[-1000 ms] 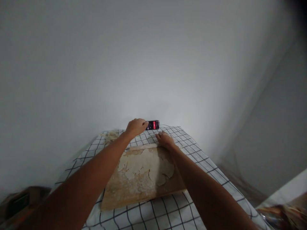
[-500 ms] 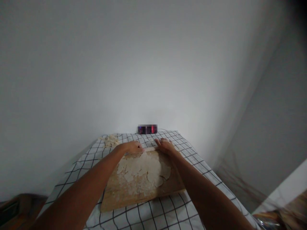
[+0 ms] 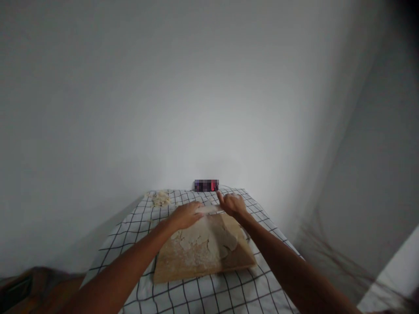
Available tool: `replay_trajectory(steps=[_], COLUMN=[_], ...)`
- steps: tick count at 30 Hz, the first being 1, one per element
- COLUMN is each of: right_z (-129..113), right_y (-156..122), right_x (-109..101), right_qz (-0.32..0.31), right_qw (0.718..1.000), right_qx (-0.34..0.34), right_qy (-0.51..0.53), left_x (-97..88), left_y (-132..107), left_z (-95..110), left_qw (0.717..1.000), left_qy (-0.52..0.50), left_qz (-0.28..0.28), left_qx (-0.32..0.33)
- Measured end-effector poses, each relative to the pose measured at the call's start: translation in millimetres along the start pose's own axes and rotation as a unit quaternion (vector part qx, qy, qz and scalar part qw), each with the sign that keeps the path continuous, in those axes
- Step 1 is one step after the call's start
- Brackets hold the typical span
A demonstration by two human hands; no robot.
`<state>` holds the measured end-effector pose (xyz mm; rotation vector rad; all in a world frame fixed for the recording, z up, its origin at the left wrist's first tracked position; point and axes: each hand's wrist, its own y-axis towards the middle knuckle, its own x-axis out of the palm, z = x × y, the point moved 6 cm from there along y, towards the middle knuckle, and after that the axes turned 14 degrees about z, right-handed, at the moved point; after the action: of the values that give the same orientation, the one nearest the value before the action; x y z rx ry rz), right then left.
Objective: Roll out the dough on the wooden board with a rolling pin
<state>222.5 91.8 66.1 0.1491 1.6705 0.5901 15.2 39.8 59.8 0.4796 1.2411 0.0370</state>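
A wooden board [image 3: 196, 267] lies on a table under a white cloth with black checks [image 3: 216, 296]. Thin, torn, floured dough [image 3: 204, 239] is spread across the board. A pale rolling pin [image 3: 209, 209] lies along the board's far edge. My left hand [image 3: 186, 214] rests on the pin's left end, fingers curled over it. My right hand [image 3: 233, 204] grips the pin's right end. Both forearms reach in from the bottom of the view.
A dark phone [image 3: 206, 185] leans against the white wall at the table's far edge. A small lump of dough [image 3: 161, 199] sits at the far left corner of the cloth. A dark brown object [image 3: 19, 290] lies low on the left.
My left hand drew back from the phone and settled on the rolling pin's left end. The right hand stayed at the pin's right end. The view shifted slightly.
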Motion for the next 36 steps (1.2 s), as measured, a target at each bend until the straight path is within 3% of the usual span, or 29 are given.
replay_trajectory(steps=[2, 6, 10, 15, 23, 27, 32, 36], right_z=[1.9, 5.3, 5.6, 1.0, 5.1, 9.0, 14.8, 12.0], right_y=[-36.3, -118.0, -145.2, -118.4, -57.5, -29.9, -3.7, 8.4], right_x=[2.7, 29.5, 30.1, 26.3, 44.5, 55.9, 78.1, 91.0], right_qz=[-0.009, -0.028, 0.058, 0.064, -0.027, -0.024, -0.026, -0.035], right_qw=[1.0, 0.996, 0.997, 0.996, 0.997, 0.997, 0.997, 0.997], right_qx=[-0.022, -0.082, -0.04, -0.03, -0.049, -0.034, -0.006, -0.042], right_qy=[-0.003, 0.003, 0.033, 0.056, 0.044, 0.06, 0.069, 0.055], left_x=[0.4, 16.8, 28.1, 38.5, 67.4, 72.7, 62.8, 58.3], left_y=[-36.5, -104.3, -124.9, -100.0, -43.5, -14.7, 15.2, 26.1], left_z=[13.7, 34.4, 43.7, 34.4, -4.1, -15.6, -18.0, -22.7], left_qw=[1.0, 0.998, 0.998, 1.0, 0.982, 0.981, 0.983, 0.985], left_qy=[-0.011, -0.035, -0.054, -0.012, 0.07, 0.085, 0.098, 0.104], left_qz=[-0.02, -0.041, -0.023, 0.014, 0.176, 0.173, 0.156, 0.139], left_qx=[0.01, 0.017, 0.026, 0.015, 0.024, -0.002, -0.019, -0.025])
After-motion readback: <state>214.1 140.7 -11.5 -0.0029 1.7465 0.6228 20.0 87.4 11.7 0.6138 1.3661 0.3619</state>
